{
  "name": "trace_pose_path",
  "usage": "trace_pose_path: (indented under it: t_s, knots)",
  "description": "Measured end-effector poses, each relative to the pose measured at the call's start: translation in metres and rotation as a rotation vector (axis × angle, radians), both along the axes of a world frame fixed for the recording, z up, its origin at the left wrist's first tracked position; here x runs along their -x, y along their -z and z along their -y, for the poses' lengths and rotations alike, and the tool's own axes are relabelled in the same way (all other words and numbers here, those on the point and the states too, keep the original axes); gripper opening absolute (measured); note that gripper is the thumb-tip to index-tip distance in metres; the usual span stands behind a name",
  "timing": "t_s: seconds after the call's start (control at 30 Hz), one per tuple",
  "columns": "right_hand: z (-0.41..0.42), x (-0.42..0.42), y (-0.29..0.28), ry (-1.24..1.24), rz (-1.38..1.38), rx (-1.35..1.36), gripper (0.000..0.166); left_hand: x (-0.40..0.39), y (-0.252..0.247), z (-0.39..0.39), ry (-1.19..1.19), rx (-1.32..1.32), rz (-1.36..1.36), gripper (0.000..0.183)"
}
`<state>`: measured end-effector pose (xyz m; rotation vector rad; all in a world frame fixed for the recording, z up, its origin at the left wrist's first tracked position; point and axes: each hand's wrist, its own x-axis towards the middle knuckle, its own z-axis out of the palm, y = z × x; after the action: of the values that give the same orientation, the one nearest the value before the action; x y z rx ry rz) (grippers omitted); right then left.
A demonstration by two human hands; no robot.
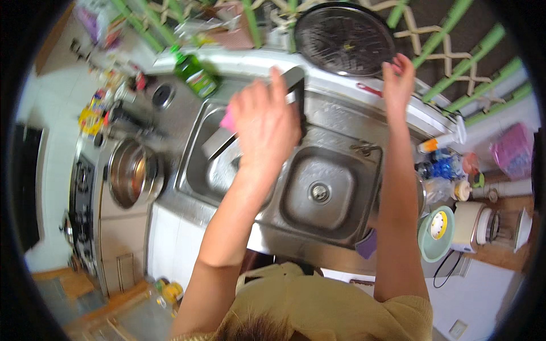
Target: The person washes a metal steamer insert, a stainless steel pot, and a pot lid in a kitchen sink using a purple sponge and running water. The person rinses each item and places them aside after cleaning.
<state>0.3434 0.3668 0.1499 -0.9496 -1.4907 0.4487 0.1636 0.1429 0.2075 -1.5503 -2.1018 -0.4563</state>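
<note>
My left hand [266, 123] is over the sink's left basin [200, 170], closed on a pink cloth or sponge [228, 119] that shows beside its fingers. Beneath and behind this hand is a flat metal piece [218, 144] with a dark upright part [302, 102], seemingly the faucet; the hand hides their join. My right hand [399, 81] is raised at the windowsill with bent fingers by the rim of a round dark pan or lid [345, 40]. Whether it grips the rim cannot be told. A red-handled utensil [369, 89] lies beside that hand. The right basin [320, 192] holds a drain strainer.
A green dish soap bottle [196, 74] stands at the back left. A steel pot [132, 172] sits between sink and gas stove [85, 200]. At right are a green basin [436, 234], a blender-like appliance [473, 226] and bottles. A purple cloth [367, 244] hangs at the front edge.
</note>
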Motion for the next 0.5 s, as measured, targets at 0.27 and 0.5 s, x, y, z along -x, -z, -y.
trace_pose_path:
  t_s: [0.27, 0.5]
  knots:
    - [0.247, 0.076, -0.036, -0.399, 0.069, -0.132, 0.018, 0.061, -0.009, 0.108, 0.237, -0.313, 0.394, 0.058]
    - [0.37, 0.221, -0.029, -0.844, 0.269, -0.14, 0.022, 0.281, 0.06, 0.29, -0.192, -0.608, 0.485, 0.027]
